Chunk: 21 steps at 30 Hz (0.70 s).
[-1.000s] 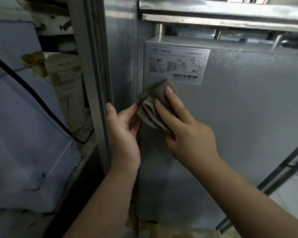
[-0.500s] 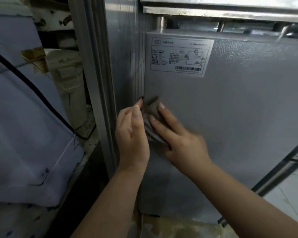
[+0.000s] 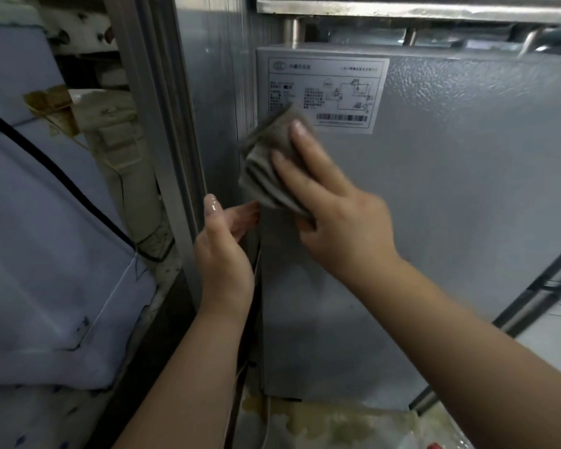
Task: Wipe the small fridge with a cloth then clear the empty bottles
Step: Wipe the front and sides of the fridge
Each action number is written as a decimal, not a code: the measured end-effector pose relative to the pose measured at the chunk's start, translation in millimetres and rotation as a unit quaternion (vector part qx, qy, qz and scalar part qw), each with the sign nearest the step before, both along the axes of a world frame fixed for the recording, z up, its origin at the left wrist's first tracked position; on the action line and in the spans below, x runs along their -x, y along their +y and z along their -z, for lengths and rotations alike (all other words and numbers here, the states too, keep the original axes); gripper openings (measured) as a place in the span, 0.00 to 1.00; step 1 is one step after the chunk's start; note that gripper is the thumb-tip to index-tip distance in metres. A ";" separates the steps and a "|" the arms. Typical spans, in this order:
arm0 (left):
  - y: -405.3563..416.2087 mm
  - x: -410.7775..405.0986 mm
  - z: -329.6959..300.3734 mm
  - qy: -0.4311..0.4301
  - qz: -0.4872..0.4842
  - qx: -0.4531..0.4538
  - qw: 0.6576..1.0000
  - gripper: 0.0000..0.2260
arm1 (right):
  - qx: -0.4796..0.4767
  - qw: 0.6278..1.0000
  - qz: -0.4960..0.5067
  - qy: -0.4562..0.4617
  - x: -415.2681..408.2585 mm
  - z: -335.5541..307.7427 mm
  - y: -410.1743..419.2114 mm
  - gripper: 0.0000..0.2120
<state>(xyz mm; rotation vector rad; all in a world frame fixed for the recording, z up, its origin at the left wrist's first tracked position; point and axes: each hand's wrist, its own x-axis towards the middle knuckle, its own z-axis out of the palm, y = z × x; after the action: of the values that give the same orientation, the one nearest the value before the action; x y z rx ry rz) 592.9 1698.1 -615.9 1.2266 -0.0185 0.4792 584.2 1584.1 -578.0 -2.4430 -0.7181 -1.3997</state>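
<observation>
Both hands were at the small fridge (image 3: 450, 222): my right hand (image 3: 334, 215) pressed the folded cloth (image 3: 269, 157) flat-fingered near the panel's left edge, over the label's (image 3: 324, 89) lower corner; my left hand (image 3: 222, 251) was open, holding nothing. I judged overlapping, firm strokes best. Since half a second earlier the cloth had climbed and the left hand let go.

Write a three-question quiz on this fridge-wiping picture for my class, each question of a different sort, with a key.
1. True or false: the right hand presses the grey cloth against the fridge panel.
2. Which does the cloth partly cover? A) the rating label B) the black cable C) the metal post
3. Fill in: the left hand reaches into the gap beside the fridge's ____ edge.

Key: 1 true; 2 A; 3 left
</observation>
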 end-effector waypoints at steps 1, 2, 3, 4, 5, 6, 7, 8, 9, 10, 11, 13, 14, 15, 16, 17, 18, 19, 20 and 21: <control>1.2 -0.6 0.3 -0.001 -0.002 -0.007 1.000 0.26 | 0.029 0.999 -0.009 0.019 0.6 9.4 -1.0 0.25; 2.3 -0.4 1.1 0.003 -0.005 -0.011 1.000 0.27 | 0.057 0.998 -0.008 0.034 3.1 19.3 -5.0 0.25; 3.1 -0.5 2.5 0.010 -0.009 -0.016 1.000 0.28 | 0.080 0.996 0.000 0.042 7.1 27.7 -11.3 0.25; 3.5 0.4 3.0 0.016 -0.014 -0.022 1.000 0.28 | 0.090 0.995 0.010 0.039 11.0 33.8 -17.5 0.25; 3.4 1.1 3.3 0.020 -0.016 -0.027 0.999 0.28 | 0.088 0.996 0.017 0.028 13.9 37.2 -22.3 0.24; 2.8 2.4 3.4 0.020 -0.016 -0.032 0.999 0.28 | 0.074 0.997 0.017 0.018 15.0 38.3 -24.5 0.24; 2.1 3.6 3.8 0.018 -0.016 -0.036 0.999 0.27 | 0.052 0.999 0.012 0.012 14.6 37.9 -23.8 0.24; 1.6 4.2 4.4 0.016 -0.017 -0.041 0.999 0.27 | 0.024 1.000 0.006 0.010 12.8 37.6 -21.1 0.24; 1.9 4.8 5.5 0.016 -0.018 -0.048 0.999 0.26 | 0.001 1.000 0.002 0.011 10.9 38.2 -16.8 0.25; 3.3 4.9 6.7 0.017 -0.017 -0.055 0.998 0.25 | -0.009 1.000 0.001 0.013 9.5 41.4 -12.6 0.26; 6.3 4.0 8.9 0.021 -0.015 -0.068 0.997 0.24 | -0.001 1.000 0.000 0.019 8.6 48.3 -10.1 0.26; 15.2 1.3 13.2 0.040 -0.008 -0.114 0.993 0.25 | 0.068 0.997 -0.007 0.048 8.5 70.6 -13.2 0.25; 19.5 -0.7 15.6 0.051 -0.001 -0.135 0.990 0.26 | 0.115 0.991 -0.010 0.064 9.1 82.4 -18.4 0.24; 23.2 -3.2 18.2 0.062 0.003 -0.148 0.987 0.28 | 0.159 0.984 -0.012 0.078 10.0 92.4 -25.1 0.23; 25.0 -4.9 20.3 0.073 0.004 -0.155 0.985 0.28 | 0.190 0.978 -0.013 0.087 11.6 98.1 -32.3 0.23; 25.4 -5.9 22.1 0.082 0.004 -0.156 0.984 0.28 | 0.204 0.975 -0.014 0.090 14.1 99.2 -38.4 0.23; 24.4 -6.2 23.4 0.085 0.003 -0.157 0.984 0.28 | 0.202 0.976 -0.014 0.086 16.4 96.3 -43.3 0.23; 22.9 -5.8 24.4 0.083 0.002 -0.161 0.983 0.27 | 0.188 0.979 -0.012 0.075 18.5 89.5 -46.0 0.22; 21.0 -4.8 24.7 0.081 0.002 -0.165 0.983 0.27 | 0.168 0.984 -0.005 0.060 19.8 80.5 -46.6 0.23; 19.5 -4.2 25.0 0.080 0.003 -0.166 0.983 0.27 | 0.143 0.989 0.005 0.042 20.0 71.3 -44.7 0.23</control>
<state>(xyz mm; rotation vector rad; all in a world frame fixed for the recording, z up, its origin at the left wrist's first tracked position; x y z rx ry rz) 597.1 1717.7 -640.9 1.5903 0.0373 0.3797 564.2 1539.4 -649.2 -2.7052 -0.9464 -1.2639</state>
